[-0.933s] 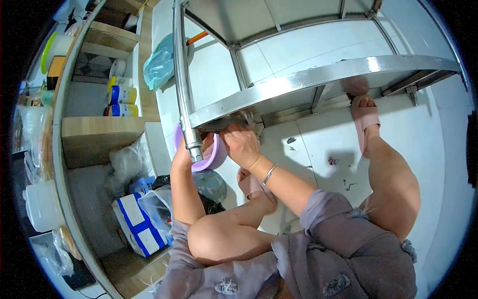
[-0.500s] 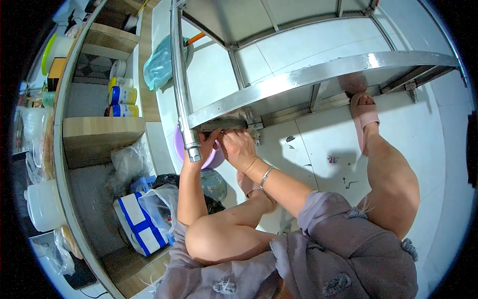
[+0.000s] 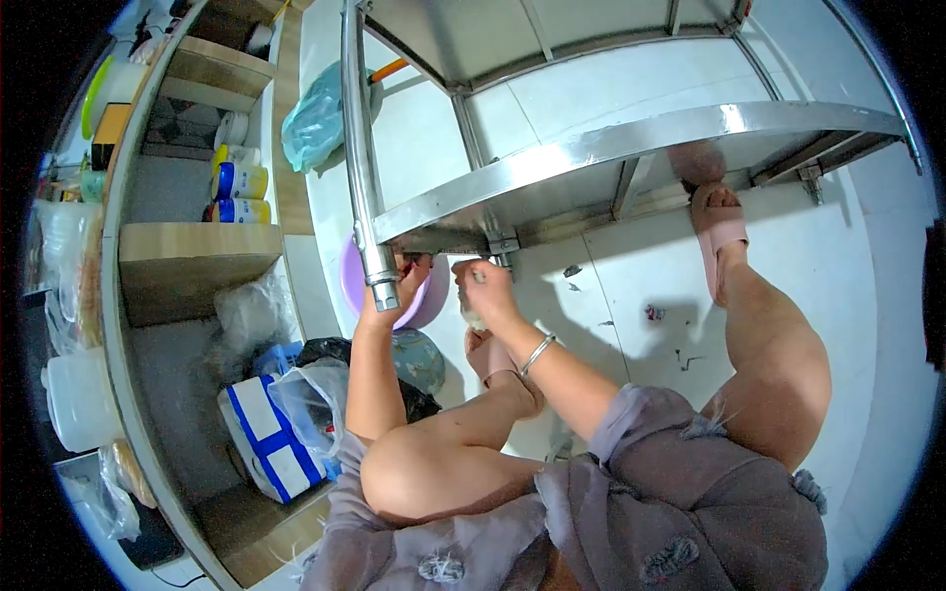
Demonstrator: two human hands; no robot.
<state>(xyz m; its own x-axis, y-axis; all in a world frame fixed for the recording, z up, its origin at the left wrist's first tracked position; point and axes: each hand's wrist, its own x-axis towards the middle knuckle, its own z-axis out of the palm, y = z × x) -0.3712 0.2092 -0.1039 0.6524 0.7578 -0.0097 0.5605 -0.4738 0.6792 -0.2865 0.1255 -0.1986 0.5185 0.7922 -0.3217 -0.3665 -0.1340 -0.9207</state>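
A stainless steel rack [image 3: 641, 141] lies tipped over in front of me, its shelves turned toward me and a tubular leg [image 3: 361, 167] running down on the left. My left hand [image 3: 409, 286] is at the lower end of this leg, partly hidden behind it. Its fingers curl at the shelf's lower edge; what they hold is hidden. A short way to the right, below a small metal foot [image 3: 503, 246], my right hand [image 3: 486, 294] is closed, apart from the rack. Something small and pale shows below its fingers, too unclear to name.
Behind my left hand stands a purple basin [image 3: 353, 281]. A teal plastic bag [image 3: 315, 118] hangs beyond the leg. On the left, a cabinet [image 3: 197, 246] holds jars [image 3: 241, 181] and a blue-and-white pack [image 3: 271, 433]. Dark scraps [image 3: 655, 312] lie on the tiled floor.
My right hand has moved away from my left hand and slightly down, leaving a gap between them. My left hand stays by the leg.
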